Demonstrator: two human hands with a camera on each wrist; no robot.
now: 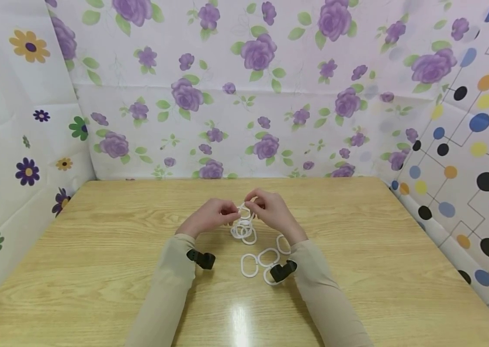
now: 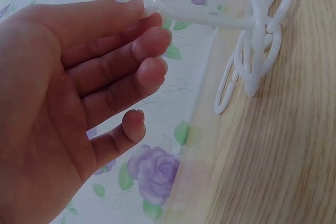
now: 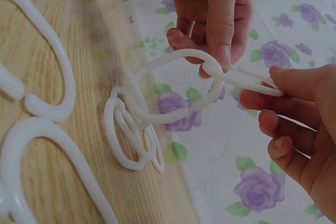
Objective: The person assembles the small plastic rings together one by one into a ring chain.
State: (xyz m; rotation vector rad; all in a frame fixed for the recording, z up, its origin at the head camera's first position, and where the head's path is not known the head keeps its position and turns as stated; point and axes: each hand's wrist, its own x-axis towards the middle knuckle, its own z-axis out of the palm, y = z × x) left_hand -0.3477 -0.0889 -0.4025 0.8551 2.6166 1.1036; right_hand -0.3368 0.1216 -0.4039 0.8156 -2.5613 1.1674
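Observation:
White plastic chain links are strung together between the two hands. My left hand (image 1: 211,216) pinches one between thumb and index finger, its other fingers loosely bent. From the right, my right hand (image 1: 274,212) grips the far end of the end link (image 3: 254,86) with thumb and fingertips. That end link hooks through a larger-looking link (image 3: 184,53), which slopes down from the left fingertips. Below, the rest of the linked chain (image 3: 108,124) lies bunched on the table. The spot where the left fingertips meet the links is partly hidden by the thumb.
Several loose white links (image 1: 242,266) lie on the wooden table (image 1: 97,270), nearer the body and beneath the right wrist. Each shows a small gap in its loop in the right wrist view. Patterned cloth (image 1: 210,120) stands behind the table and at both sides.

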